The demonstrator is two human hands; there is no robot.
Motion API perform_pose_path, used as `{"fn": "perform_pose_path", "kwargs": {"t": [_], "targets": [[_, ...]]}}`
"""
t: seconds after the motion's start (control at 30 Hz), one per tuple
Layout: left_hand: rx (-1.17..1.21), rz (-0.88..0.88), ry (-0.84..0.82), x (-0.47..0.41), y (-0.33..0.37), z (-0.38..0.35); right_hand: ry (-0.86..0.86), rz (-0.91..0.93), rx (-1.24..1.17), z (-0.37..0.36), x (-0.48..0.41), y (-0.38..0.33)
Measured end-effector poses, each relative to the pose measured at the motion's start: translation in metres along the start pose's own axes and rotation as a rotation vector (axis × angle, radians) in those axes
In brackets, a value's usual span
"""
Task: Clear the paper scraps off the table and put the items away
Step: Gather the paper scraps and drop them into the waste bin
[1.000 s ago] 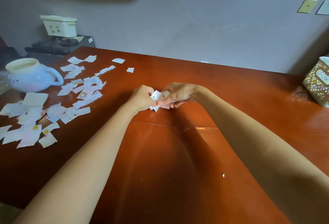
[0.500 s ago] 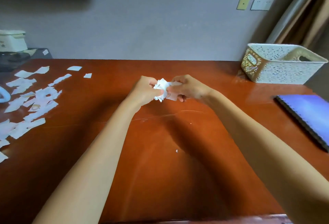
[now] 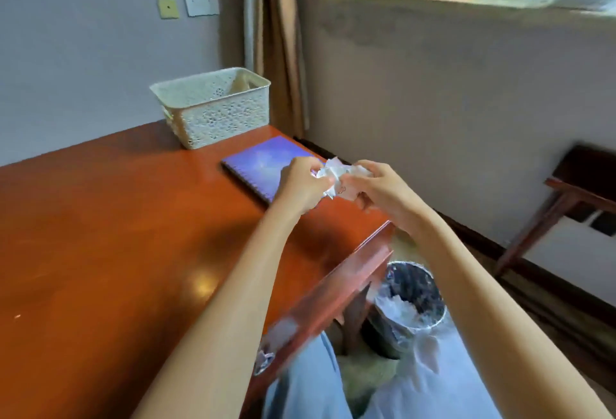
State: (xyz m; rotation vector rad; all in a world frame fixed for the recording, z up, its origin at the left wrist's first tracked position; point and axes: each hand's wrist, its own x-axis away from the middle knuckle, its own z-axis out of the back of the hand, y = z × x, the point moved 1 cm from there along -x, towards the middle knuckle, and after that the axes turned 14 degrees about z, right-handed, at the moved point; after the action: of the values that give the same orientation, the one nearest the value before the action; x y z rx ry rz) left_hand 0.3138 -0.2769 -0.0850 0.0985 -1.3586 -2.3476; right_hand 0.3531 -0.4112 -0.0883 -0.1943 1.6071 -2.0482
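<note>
Now, in the head view, the scene has swung from the table's (image 3: 133,218) left end, where loose scraps lay spread a second ago, to its right end. Those scraps are out of sight, and a lined waste bin (image 3: 413,298) shows on the floor just beside the table's corner. The left hand (image 3: 301,185) and right hand (image 3: 376,192) have travelled with the turn and stay closed together on the wad of paper scraps (image 3: 336,175). The left pinches its near side and the right curls round the far side. The wad is held in the air above the table's right edge, over the corner of the purple notebook (image 3: 263,165), and the bin is lower and nearer the body. This reads as one handful on its way to the bin, not yet dropped, with more scraps, the notebook and the white basket (image 3: 213,105) probably still to deal with. The wad itself is white, crumpled and spiky, with torn corners poking out between the fingers and a faint printed mark on its underside. It looks light and loosely packed, so bits could slip free.
</note>
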Motion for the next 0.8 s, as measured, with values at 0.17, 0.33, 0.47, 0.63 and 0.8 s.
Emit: {"fn": "perform_pose_path", "kwargs": {"t": [0.17,0.33,0.47,0.63,0.8], "targets": [[-0.064,-0.07,-0.123,-0.017,0.044,-0.124,0.214,-0.14,0.008,0.1,0.028,0.062],[-0.169,-0.005,-0.316,-0.035,0.042,-0.237,0.378,-0.348,0.047,0.16,0.052,0.143],[-0.224,0.161,-0.424,-0.056,0.004,-0.302,0.384,-0.498,0.025,0.171,0.065,0.211],[-0.271,0.325,-0.455,-0.088,-0.045,-0.36,0.379,-0.656,-0.015,0.17,0.061,0.294],[-0.304,0.43,-0.473,-0.121,-0.088,-0.399,0.366,-0.737,-0.069,0.167,0.05,0.355]]}}
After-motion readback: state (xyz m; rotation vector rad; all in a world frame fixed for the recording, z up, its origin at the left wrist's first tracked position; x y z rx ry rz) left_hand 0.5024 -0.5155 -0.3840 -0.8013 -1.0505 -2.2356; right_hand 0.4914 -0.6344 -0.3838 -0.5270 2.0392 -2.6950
